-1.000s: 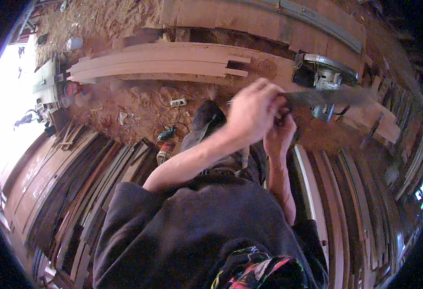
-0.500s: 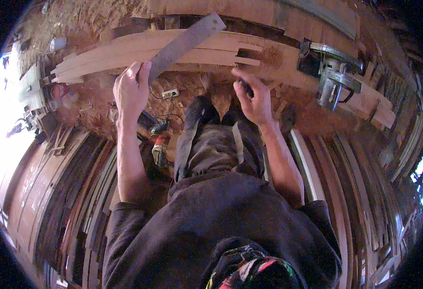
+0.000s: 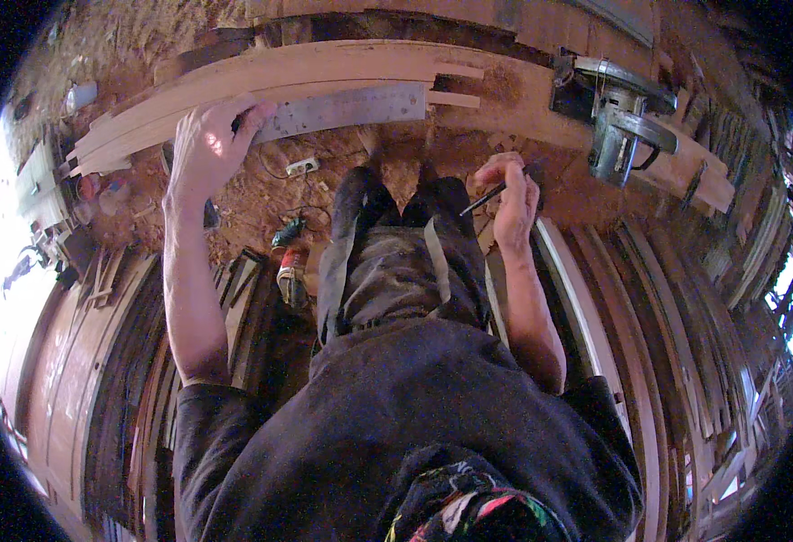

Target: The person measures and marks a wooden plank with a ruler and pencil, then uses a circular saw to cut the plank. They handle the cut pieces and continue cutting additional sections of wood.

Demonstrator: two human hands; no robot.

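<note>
My left grip [image 3: 206, 149] is closed on one end of a flat grey metal strip [image 3: 351, 108], which reaches away to my right along the near edge of the pale wooden boards [image 3: 234, 79]; I cannot tell whether it touches them. My right grip [image 3: 512, 200], well apart from the left, has its fingers curled around a slender dark tool [image 3: 484, 200], its thin end slanting down to the left, above my thigh. Farther right, a circular saw [image 3: 622, 126] sits near the far ends of those boards. Between my arms, a white power strip [image 3: 302, 166] lies on the reddish, debris-strewn floor [image 3: 256, 203], and nearer me is a red and teal power tool [image 3: 290, 262]. Long lengths of timber are stacked on my left [image 3: 125, 361] and on my right [image 3: 636, 334]. Off to the far left stands a small white container [image 3: 81, 96].
</note>
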